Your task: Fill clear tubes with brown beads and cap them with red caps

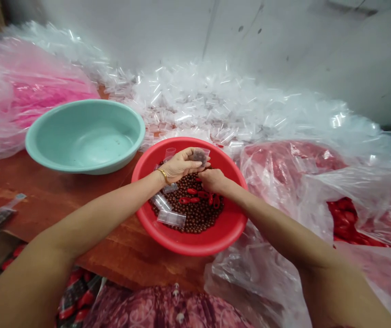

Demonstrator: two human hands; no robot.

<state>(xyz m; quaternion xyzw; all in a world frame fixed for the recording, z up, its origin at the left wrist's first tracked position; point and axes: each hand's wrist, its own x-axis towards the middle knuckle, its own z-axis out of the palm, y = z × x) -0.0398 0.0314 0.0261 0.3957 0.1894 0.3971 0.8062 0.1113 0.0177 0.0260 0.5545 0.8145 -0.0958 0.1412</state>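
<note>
Over the red basin [147,237], my left hand [180,165] is closed around a small clear plastic container [200,157] with dark contents. Just right of it and lower, my right hand [213,180] reaches into the basin with its fingers curled together. Whatever it pinches is hidden. Beneath both hands lie many round brown beads [195,219]. Several small red plastic pieces [190,200] rest on the beads near my right hand. Clear plastic containers [171,218] lie at the left side of the beads.
A pale green basin [86,132] stands at the left. Behind spreads a large heap of clear plastic containers [195,100]. Plastic bags [277,168] with red items crowd the right, and a pink-filled bag [38,91] lies far left. Filled red-ended containers [77,296] sit low left.
</note>
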